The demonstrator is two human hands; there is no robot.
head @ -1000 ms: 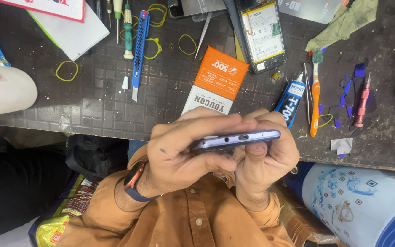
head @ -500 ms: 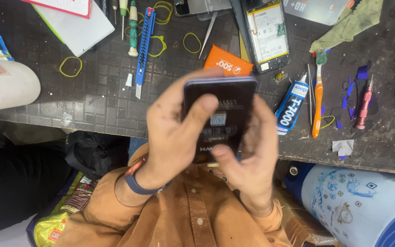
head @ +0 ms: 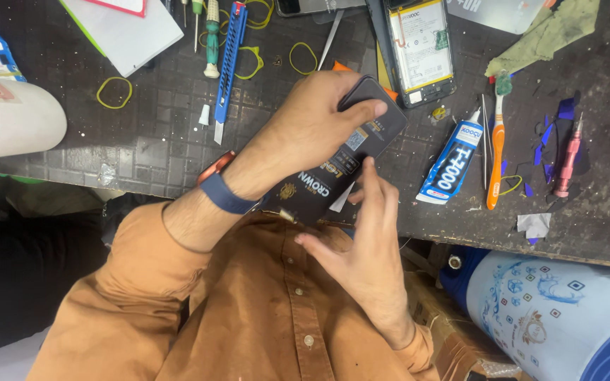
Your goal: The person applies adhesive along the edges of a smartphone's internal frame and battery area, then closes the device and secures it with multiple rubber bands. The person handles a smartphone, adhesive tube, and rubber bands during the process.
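Dark phone [head: 351, 152], glossy back up, tilted diagonally above the bench edge.

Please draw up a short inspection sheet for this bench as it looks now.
Surface: dark gridded mat.
Job's things: dark phone, tilted, at the bench edge.
Clutter: blue knife, glue tube, orange toothbrush, battery, pink screwdriver, yellow bands.
Grips: left hand holds the phone's top; right hand open, fingers touching its side.
Cables: nothing seen.
Surroundings: blue patterned drum below the bench.
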